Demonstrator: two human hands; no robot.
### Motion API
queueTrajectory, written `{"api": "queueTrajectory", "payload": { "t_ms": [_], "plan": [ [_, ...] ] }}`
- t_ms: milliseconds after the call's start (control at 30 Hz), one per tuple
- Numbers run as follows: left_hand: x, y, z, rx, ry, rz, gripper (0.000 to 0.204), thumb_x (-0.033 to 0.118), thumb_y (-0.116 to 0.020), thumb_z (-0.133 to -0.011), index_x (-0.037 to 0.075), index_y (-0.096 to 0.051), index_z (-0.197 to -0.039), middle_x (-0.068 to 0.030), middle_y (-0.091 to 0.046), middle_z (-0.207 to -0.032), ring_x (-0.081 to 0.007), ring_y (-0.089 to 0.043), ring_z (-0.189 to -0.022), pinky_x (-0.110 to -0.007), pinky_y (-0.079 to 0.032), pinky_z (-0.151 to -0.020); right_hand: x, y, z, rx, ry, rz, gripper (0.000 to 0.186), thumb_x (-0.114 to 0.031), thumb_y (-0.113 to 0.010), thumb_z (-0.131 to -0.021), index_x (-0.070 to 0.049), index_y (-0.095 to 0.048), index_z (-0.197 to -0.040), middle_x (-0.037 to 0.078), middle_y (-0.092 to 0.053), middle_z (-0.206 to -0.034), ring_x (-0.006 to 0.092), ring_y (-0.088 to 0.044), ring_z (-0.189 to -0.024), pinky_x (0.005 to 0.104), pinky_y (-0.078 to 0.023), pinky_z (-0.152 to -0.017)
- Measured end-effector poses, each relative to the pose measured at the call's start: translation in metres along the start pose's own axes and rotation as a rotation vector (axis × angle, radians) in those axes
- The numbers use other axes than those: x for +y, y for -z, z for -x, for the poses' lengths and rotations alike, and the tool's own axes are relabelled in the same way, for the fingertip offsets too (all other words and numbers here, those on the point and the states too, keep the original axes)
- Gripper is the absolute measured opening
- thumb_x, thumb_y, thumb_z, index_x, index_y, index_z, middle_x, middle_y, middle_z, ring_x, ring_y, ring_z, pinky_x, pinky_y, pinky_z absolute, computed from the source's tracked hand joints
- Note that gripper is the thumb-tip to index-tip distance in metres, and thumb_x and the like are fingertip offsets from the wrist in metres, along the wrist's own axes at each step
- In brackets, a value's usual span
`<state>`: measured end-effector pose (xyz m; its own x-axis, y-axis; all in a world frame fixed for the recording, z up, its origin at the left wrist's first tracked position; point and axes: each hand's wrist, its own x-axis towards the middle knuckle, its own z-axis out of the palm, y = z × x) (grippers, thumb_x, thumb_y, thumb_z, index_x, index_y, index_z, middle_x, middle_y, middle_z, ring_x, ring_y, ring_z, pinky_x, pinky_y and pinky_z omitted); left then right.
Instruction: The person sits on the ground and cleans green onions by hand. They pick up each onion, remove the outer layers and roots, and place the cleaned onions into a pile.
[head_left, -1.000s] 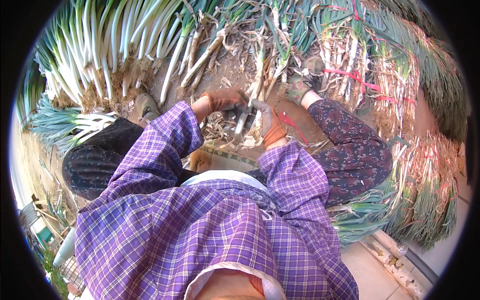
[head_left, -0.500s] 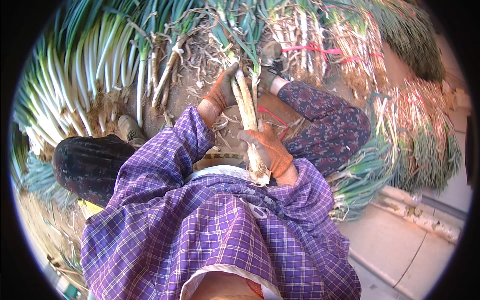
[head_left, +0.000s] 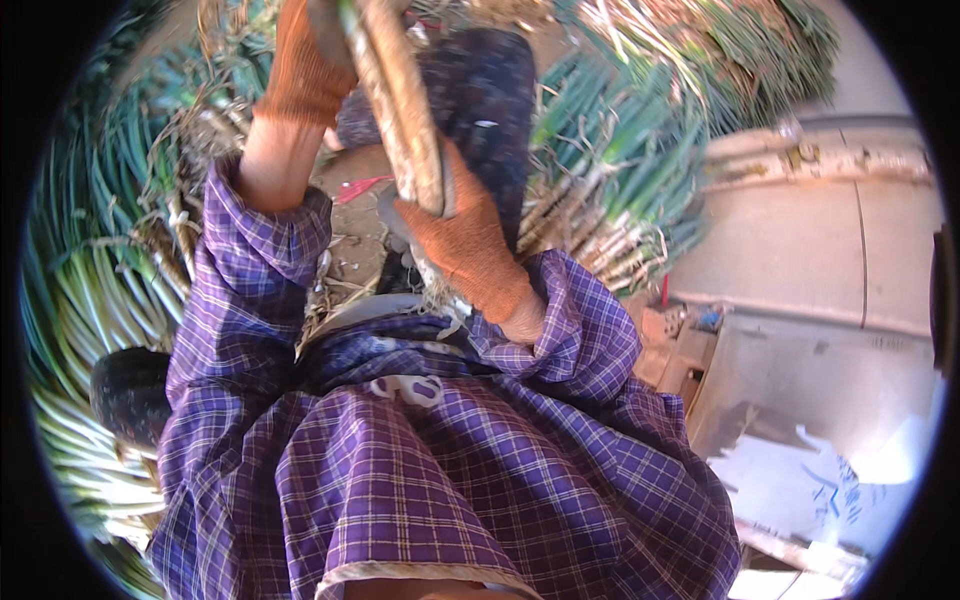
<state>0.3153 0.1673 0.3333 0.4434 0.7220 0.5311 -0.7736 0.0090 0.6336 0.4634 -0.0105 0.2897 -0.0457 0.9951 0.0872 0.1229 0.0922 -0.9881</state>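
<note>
A small bundle of dry-skinned leek stalks (head_left: 394, 85) slants upright from near my lap to the top edge. My left hand (head_left: 303, 62), in an orange and grey glove, is closed on its upper part, its fingertips cut off or hidden. My right hand (head_left: 455, 232), gloved alike, is wrapped round the lower part, just above the pale, stringy roots (head_left: 435, 290). Red ribbon (head_left: 360, 186) lies on the ground behind the stalks.
Clean white leeks (head_left: 95, 305) and green tops lie along the left. Loose leeks (head_left: 615, 180) and a large heap (head_left: 750, 50) are at the upper right. On the right are a pale pole (head_left: 820, 160), floor tiles and a worn container (head_left: 790, 360) holding white sheets.
My hands have lifted the bundle from the ground and raised it, the left hand moving up toward the top edge. The view has swung rightward, bringing the container into sight.
</note>
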Motion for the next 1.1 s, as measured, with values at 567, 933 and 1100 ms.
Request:
{"api": "queueTrajectory", "payload": {
  "t_ms": [567, 933, 1100],
  "plan": [
    [0.037, 0.215, 0.118, 0.704, 0.47, -0.394, 0.035, 0.027, -0.047, -0.095, 0.002, -0.056, -0.118, -0.0135, -0.063, -0.109, -0.0244, -0.062, -0.096, -0.036, -0.051, -0.085, 0.194, 0.172, 0.16, 0.953, -0.487, 0.657, 0.054, -0.014, -0.061, -0.079, 0.003, -0.044, -0.128, 0.019, -0.064, -0.092, 0.0322, -0.062, -0.08, 0.0386, -0.049, -0.078],
    [-0.002, 0.178, 0.239, 0.852, 0.735, -1.075, 0.029, 0.029, -0.059, -0.086, 0.006, -0.064, -0.103, -0.0127, -0.065, -0.097, -0.027, -0.063, -0.082, -0.037, -0.05, -0.075, 0.131, 0.196, 0.155, 0.411, -0.991, 0.009, 0.047, -0.04, -0.062, -0.087, -0.008, -0.051, -0.119, 0.004, -0.056, -0.089, 0.0171, -0.059, -0.069, 0.0322, -0.054, -0.054],
    [-0.043, 0.172, 0.312, 1.02, 0.803, -1.565, 0.05, 0.037, -0.067, -0.079, 0.01, -0.057, -0.12, -0.0229, -0.062, -0.108, -0.0399, -0.059, -0.1, -0.046, -0.048, -0.086, 0.167, 0.214, 0.152, 0.285, -0.847, 0.592, 0.028, -0.026, -0.062, -0.088, -0.003, -0.056, -0.102, 0.007, -0.056, -0.077, 0.0192, -0.061, -0.064, 0.0349, -0.057, -0.054]
  ]
}}
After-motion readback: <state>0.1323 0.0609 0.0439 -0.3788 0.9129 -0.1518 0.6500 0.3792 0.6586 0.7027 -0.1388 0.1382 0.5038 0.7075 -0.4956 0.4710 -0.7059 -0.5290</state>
